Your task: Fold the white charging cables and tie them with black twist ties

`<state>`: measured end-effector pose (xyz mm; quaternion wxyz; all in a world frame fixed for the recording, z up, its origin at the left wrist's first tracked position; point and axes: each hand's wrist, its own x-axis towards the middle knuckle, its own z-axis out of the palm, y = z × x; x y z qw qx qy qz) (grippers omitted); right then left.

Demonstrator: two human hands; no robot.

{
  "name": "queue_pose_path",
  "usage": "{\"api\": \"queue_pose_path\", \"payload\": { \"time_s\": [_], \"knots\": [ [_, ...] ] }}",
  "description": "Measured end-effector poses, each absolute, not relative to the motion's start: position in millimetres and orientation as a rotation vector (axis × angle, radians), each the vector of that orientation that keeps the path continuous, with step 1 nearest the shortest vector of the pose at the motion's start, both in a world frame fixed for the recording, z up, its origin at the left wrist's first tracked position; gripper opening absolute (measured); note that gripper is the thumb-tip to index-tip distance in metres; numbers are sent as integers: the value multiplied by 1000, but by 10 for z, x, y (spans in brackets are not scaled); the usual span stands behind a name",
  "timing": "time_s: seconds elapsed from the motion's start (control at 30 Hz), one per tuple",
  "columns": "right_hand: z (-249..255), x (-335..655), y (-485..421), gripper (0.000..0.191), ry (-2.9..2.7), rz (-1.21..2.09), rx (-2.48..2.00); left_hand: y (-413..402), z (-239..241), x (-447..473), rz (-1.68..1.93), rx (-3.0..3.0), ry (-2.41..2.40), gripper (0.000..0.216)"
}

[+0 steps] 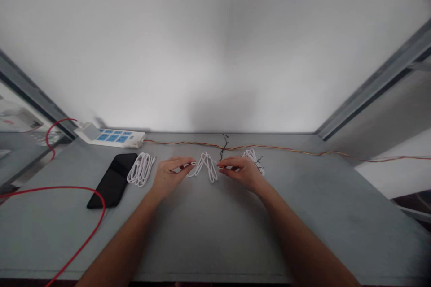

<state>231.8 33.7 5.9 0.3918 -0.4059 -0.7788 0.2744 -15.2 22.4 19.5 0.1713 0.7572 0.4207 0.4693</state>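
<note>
A white charging cable (211, 171) lies loosely folded on the grey table, between my two hands. My left hand (170, 171) pinches one of its end connectors (193, 163) between thumb and fingertips. Pinched in my right hand (240, 169) is the other end, a connector (221, 167) with a pale metal tip. Behind my right hand, a second white cable bundle (249, 154) is partly hidden, with a black twist tie (259, 161) by it. To the left of my left hand rests another coiled white cable (140, 169).
A black phone (114, 179) lies at the left, near a red cable (101, 215). The white power strip (116, 138) with blue sockets holds a plugged-in adapter (88, 131). Twisted red-yellow wires (286, 148) run along the back. Another black tie (223, 145) crosses them.
</note>
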Motion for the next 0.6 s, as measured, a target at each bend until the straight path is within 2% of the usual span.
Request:
{"api": "queue_pose_path", "payload": {
  "time_s": [0.6],
  "knots": [
    [61,2308,331,16,-2000,692,-1045,214,195,-127,1351,2186,1188,12]
  ]
}}
